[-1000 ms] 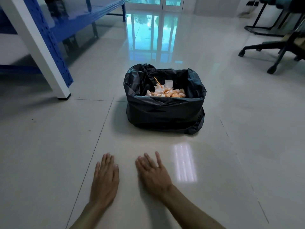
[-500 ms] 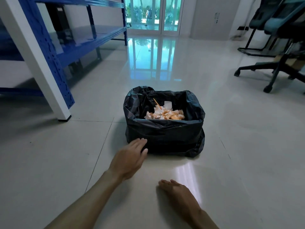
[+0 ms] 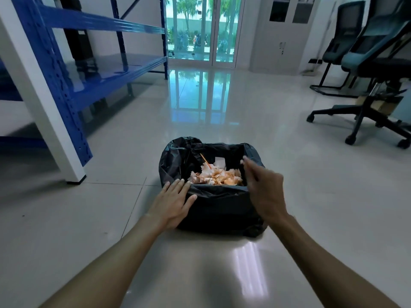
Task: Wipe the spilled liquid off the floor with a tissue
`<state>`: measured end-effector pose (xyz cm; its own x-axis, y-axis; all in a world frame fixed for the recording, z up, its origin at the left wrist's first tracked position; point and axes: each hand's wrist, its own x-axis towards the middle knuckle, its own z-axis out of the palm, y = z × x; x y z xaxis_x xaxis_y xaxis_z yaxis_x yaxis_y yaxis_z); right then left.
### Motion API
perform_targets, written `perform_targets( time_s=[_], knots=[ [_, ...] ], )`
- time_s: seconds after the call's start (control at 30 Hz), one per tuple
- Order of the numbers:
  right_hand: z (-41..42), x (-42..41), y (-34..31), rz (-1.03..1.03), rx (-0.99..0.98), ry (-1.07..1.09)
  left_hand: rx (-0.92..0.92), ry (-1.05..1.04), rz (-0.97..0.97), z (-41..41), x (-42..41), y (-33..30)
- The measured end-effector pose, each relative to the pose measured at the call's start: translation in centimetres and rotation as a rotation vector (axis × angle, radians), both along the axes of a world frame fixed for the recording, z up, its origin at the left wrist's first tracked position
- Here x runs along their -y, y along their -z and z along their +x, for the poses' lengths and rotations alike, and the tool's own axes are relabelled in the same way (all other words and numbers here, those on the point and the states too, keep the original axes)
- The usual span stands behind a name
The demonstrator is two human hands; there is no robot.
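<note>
A low bin lined with a black bag [image 3: 213, 210] stands on the glossy tiled floor [image 3: 222, 270]. Inside it lie several crumpled tissues stained orange [image 3: 216, 177]. My left hand [image 3: 172, 202] rests flat against the bin's near left corner, fingers spread, holding nothing. My right hand [image 3: 263, 187] hovers over the bin's right rim, fingers loose and a little blurred, with nothing in it. No spill shows on the floor in front of the bin, and no loose tissue is in view.
A blue shelving rack with a white post [image 3: 42, 92] stands at the left. Office chairs on casters [image 3: 367, 116] fill the right side. Glass doors [image 3: 200, 30] are at the back.
Both hands have lifted off the floor and reached forward to the bin, the left first, then the right. The view has tilted up toward the room.
</note>
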<state>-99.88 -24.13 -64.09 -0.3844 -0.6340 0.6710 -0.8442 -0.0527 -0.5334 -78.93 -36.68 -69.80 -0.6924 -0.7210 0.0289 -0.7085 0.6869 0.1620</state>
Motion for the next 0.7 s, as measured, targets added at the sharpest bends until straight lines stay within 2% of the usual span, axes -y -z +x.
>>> perform_targets(
  time_s=[0.13, 0.23, 0.3, 0.4, 0.47, 0.53, 0.7],
  knots=[
    [-0.8, 3.9, -4.6, -0.199, -0.044, 0.129, -0.021, -0.006, -0.017, -0.3, 0.3, 0.5],
    [-0.2, 6.3, -5.6, -0.222, -0.069, 0.102, -0.049, -0.01, -0.041, -0.3, 0.4, 0.9],
    [0.7, 7.4, -4.9, -0.092, -0.088, 0.048, -0.079, -0.019, -0.045, -0.5, 0.4, 1.0],
    [1.8, 8.5, -2.1, 0.376, -0.119, -0.017, -0.111, -0.012, -0.034, -0.5, 0.5, 0.9],
    [2.0, 8.6, -0.2, 0.628, -0.133, 0.021, -0.116, -0.009, -0.022, -0.3, 0.5, 0.6],
    [1.9, 8.2, 0.9, 0.719, -0.133, 0.036, -0.118, 0.006, 0.001, -0.3, 0.4, 0.4],
    [0.8, 7.3, 0.6, 0.717, -0.061, 0.033, -0.08, 0.018, 0.058, -0.2, 0.6, -0.6]
  ],
)
